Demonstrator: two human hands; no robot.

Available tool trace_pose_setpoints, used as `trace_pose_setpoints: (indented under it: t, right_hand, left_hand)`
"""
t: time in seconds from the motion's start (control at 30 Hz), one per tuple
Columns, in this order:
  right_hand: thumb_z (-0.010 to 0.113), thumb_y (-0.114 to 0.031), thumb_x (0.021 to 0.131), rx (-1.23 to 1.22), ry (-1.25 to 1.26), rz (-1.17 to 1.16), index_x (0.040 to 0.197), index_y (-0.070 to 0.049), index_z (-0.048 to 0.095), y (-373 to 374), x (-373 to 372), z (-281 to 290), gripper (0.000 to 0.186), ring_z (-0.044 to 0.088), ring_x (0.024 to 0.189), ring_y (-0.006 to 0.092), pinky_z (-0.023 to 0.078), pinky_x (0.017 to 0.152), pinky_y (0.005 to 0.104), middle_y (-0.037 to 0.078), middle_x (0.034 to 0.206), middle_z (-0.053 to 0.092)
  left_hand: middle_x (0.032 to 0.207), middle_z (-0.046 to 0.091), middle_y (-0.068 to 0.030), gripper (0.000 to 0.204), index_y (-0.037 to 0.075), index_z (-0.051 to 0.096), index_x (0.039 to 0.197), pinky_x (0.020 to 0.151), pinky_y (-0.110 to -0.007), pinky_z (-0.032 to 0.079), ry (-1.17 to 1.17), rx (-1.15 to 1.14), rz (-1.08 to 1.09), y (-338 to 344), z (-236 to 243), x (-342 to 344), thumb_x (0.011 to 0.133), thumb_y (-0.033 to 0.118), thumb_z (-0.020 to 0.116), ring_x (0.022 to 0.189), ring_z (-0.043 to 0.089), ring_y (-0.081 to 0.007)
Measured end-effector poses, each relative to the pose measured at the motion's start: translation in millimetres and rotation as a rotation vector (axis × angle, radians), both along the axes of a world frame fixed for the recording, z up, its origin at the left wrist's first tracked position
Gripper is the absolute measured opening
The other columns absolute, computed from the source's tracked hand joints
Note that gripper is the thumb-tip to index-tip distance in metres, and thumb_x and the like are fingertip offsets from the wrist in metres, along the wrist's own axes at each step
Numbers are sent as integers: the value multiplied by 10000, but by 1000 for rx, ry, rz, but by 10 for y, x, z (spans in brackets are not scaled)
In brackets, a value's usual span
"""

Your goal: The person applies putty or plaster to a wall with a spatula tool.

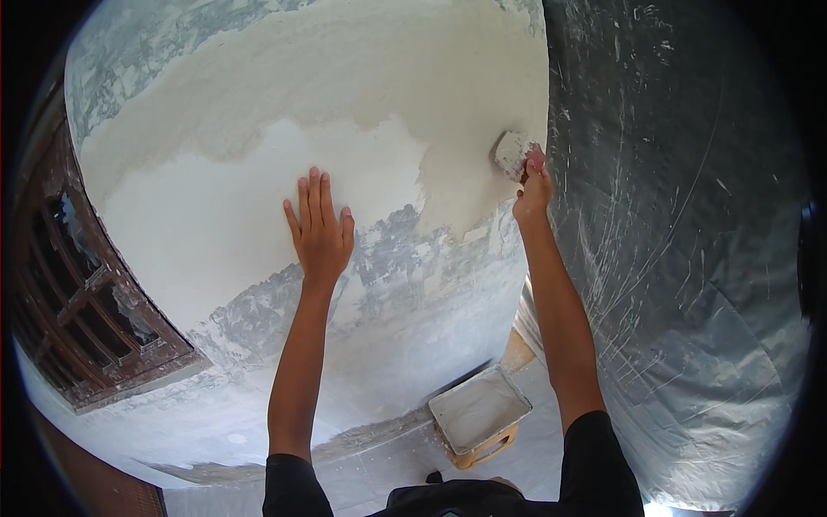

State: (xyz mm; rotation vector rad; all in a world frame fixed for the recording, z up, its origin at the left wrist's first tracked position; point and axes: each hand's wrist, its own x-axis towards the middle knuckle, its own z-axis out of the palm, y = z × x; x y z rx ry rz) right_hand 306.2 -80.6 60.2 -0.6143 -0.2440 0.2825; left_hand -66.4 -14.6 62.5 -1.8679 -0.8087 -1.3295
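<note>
My right hand [533, 191] is closed around the reddish handle of a putty knife [512, 156]. Its wide head is caked with pale plaster and lies at the wall near the right-hand corner. Damp beige plaster surrounds it on the wall [284, 65]. My left hand [321, 231] holds nothing. Its fingers are spread and point upward, over the lower border of a whiter patch; whether the palm touches the surface cannot be made out. Bluish-grey, streaky wall shows below both hands.
A rectangular tray [481, 410] of pale plaster rests on a yellowish stool [493, 450] below, between my arms. To the left is a brown wooden window frame [142, 366] with bars. Dark plastic sheeting [663, 215], splashed white, hangs at the right. A light covering [379, 478] lies on the floor.
</note>
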Motion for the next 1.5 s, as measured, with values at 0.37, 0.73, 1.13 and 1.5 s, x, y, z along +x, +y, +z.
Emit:
trace_pose_setpoints:
  t: [0.37,0.73,1.13,1.5]
  right_hand:
    - [687,-342,940,-345,-316,361,1170,-192,671,-549,42,-1161,275,527,802,34,302,716,283,-107,966,661]
    - [675,-354,929,-763,-245,554,1229,-138,665,-1152,-147,-3355,370,559,802,41,341,689,255,-61,965,694]
    - [611,-166,986,-1212,-570,693,1240,-10,637,-1997,-132,-6022,299,658,939,128,505,846,288,57,1070,712]
    - [603,-213,973,-1360,-1384,762,1132,-157,703,-2324,-167,-6693,196,620,979,218,360,927,417,18,1019,721]
  left_hand:
    - [1632,265,-136,672,14,290,1548,1228,-541,129,-47,-364,-163,-602,-858,600,953,173,560,1525,200,-341]
    - [1530,409,-165,527,47,384,1483,1183,-464,311,55,-975,-284,-1168,-3109,650,995,171,542,1461,328,-348]
    - [1428,483,-236,496,-1,423,1421,1113,-468,380,-81,-1486,-209,-2069,-5675,325,977,177,552,1353,443,-400]
    - [1481,400,-270,594,-36,309,1486,1138,-473,340,-164,-1728,-123,-2776,-6903,202,995,204,541,1378,396,-429]
